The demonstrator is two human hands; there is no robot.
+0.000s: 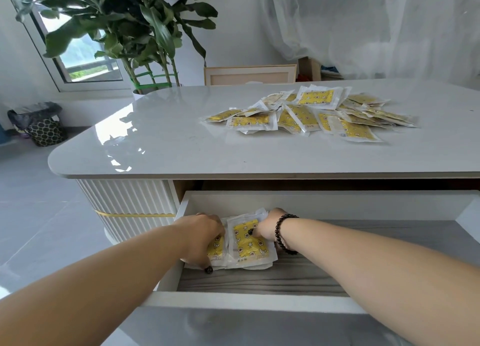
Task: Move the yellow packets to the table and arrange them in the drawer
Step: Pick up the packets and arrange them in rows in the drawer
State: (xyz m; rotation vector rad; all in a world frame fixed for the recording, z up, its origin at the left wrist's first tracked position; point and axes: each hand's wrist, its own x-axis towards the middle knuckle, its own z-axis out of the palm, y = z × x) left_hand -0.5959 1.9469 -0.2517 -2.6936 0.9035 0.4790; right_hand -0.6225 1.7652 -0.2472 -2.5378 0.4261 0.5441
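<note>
An open white drawer (259, 300) with a grey wood-grain floor sits below the table edge. In its left rear corner lie two side-by-side stacks of yellow packets (248, 244) in clear wrappers. My left hand (205, 237) rests on the left stack, fingers curled over its far and left edges. My right hand (267, 227) presses on the right stack's upper right, fingers bent down onto the top packet. A loose pile of several more yellow packets (311, 114) lies on the white table (155, 143), right of centre.
A large potted plant (135, 33) stands behind the table's left end. A framed panel (249, 75) leans beyond the far edge. A patterned bag (45, 132) sits on the floor at left. White curtains hang at the right rear.
</note>
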